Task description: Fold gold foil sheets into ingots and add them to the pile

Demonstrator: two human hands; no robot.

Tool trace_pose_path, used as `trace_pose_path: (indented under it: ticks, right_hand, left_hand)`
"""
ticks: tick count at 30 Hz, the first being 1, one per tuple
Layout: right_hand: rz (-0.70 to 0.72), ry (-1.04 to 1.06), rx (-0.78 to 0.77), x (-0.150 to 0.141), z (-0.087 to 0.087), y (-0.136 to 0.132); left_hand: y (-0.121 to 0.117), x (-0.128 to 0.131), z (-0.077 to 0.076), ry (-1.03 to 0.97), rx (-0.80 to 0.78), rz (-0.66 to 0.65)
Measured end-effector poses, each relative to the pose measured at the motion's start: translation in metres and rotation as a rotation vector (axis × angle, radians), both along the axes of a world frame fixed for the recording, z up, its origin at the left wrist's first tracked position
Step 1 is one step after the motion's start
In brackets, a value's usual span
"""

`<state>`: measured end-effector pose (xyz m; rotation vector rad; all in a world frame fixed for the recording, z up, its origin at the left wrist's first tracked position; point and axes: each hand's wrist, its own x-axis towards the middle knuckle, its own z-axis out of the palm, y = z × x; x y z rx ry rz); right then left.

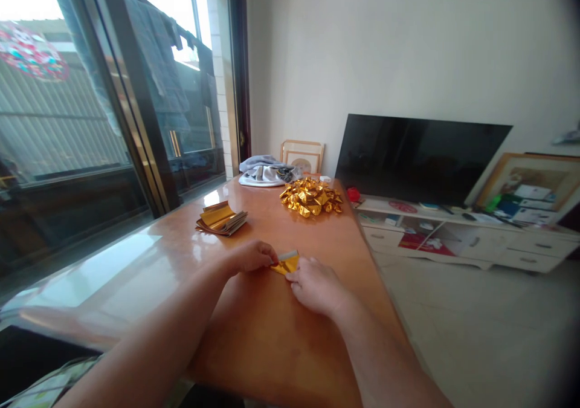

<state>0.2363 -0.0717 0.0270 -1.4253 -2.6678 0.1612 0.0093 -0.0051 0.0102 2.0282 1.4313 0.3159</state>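
Observation:
Between my two hands is a partly folded sheet of gold foil paper (286, 263), with a pale grey strip along its upper edge. My left hand (254, 257) pinches the sheet's left end, its fingers closed. At the right end, my right hand (313, 281) has its fingers closed on the sheet, low over the table. A stack of gold foil sheets (222, 219) lies beyond my left hand, some with their edges curled up. Farther off, beyond my right hand, is a heap of folded gold foil pieces (312, 197).
The glossy brown wooden table (272, 341) reaches away from me. Grey and white cloth (263, 171) lies at its far end, near picture frames (302, 154). At the right, a large black television (421, 157) stands on a white cabinet (457, 239). Glass sliding doors (149, 93) line the left.

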Motion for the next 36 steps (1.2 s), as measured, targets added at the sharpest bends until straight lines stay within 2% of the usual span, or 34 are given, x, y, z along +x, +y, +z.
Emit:
trace_pose_path:
  ticks: [6, 11, 14, 19, 26, 31, 36]
  right_hand:
    - [-0.035, 0.119, -0.07, 0.003, -0.004, 0.014]
    - [-0.249, 0.285, 0.017, 0.006, -0.017, 0.038]
    - [-0.347, 0.303, 0.101, 0.005, -0.027, 0.049]
    - [-0.294, 0.305, 0.06, -0.001, -0.037, 0.056]
    - [-0.278, 0.558, 0.058, -0.003, -0.041, 0.061]
    - [-0.366, 0.671, -0.086, -0.001, -0.039, 0.054]
    - [-0.428, 0.66, -0.162, 0.001, -0.044, 0.047]
  left_hand:
    - [-0.005, 0.01, -0.005, 0.045, 0.077, 0.038]
    - [-0.008, 0.011, -0.006, 0.104, 0.18, 0.019]
    - [-0.01, 0.011, -0.006, 0.144, 0.281, -0.004]
    - [-0.014, 0.014, -0.006, 0.158, 0.384, -0.027]
    - [-0.02, 0.019, -0.001, 0.19, 0.463, -0.044]
    - [-0.022, 0.022, 0.001, 0.202, 0.533, -0.043]
    - [-0.024, 0.026, 0.002, 0.121, 0.479, -0.177]
